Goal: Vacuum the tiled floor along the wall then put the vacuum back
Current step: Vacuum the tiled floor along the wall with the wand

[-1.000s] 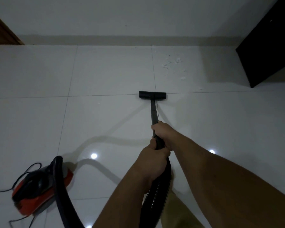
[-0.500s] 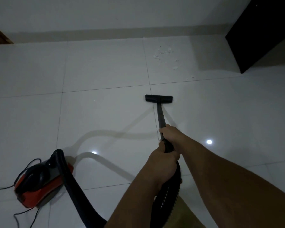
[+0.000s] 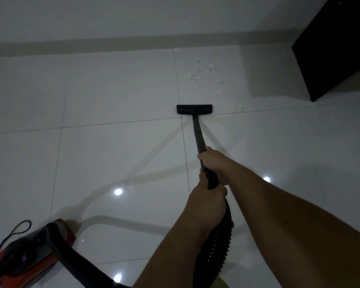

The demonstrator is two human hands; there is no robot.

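Since half a second ago the floor nozzle [image 3: 194, 109] has been pushed forward off the middle of its tile and now sits on the grout line, nearer the scatter of white debris [image 3: 204, 72] that lies between it and the skirting along the wall [image 3: 112, 41]. From the head camera, the only view, the rigid wand [image 3: 197, 134] runs straight back from the nozzle to both hands. It looks like a light, stiff tube that should steer well when held as it is here, with one hand ahead of the other, while the ribbed hose [image 3: 218, 242] behind it is soft and will drag and bend rather than push. The right hand [image 3: 213, 161] is wrapped round the wand farther forward; the left hand [image 3: 208, 201] is closed round the thicker handle end where the hose joins. Both grips are tight, with no gap showing. The hose loops back to the red and black vacuum body [image 3: 25, 254], which rests on the tiled floor [image 3: 112, 90] at lower left with its cord [image 3: 17, 229] trailing. A dark cabinet [image 3: 337, 44] stands at upper right.
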